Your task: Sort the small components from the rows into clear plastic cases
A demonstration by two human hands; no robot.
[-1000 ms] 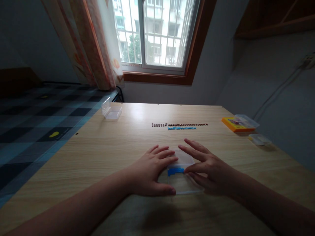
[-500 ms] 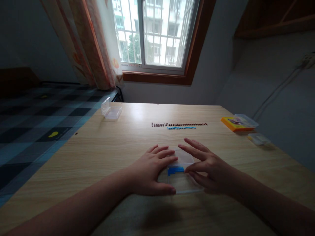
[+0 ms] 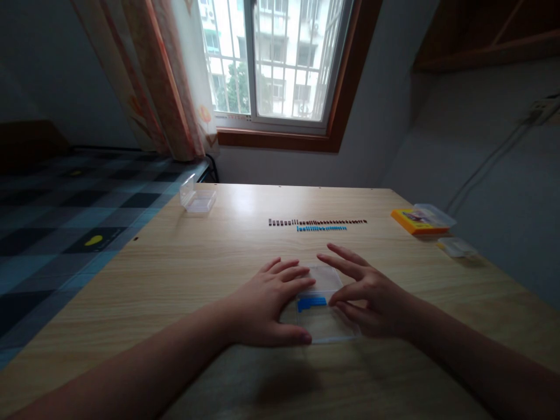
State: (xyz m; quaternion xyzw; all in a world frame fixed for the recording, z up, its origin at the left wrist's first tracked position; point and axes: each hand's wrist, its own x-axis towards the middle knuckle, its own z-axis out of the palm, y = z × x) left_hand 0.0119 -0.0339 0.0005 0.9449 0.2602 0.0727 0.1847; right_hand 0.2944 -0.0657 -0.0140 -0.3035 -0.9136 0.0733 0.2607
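A clear plastic box (image 3: 317,326) lies with its lid folded back on the table in front of me. Small blue blocks (image 3: 311,303) sit packed together along its far side, near the hinge. My left hand (image 3: 273,303) rests flat over the box's left side, fingers stretched towards the lid and thumb along the near edge. Over the right side, my right hand (image 3: 365,291) has thumb and index finger pinched close beside the blocks, with other fingers raised. Whatever is between those fingertips is too small to make out.
Beyond the box run a row of small dark pieces (image 3: 317,222) and a shorter row of blue pieces (image 3: 321,228). An open clear case (image 3: 200,202) stands far left. At the right lie an orange-yellow box (image 3: 413,221) and a small clear container (image 3: 458,247).
My right thumb and index finger have drawn closer together beside the blue blocks. My left hand and the box stay in place; the view shifts very slightly.
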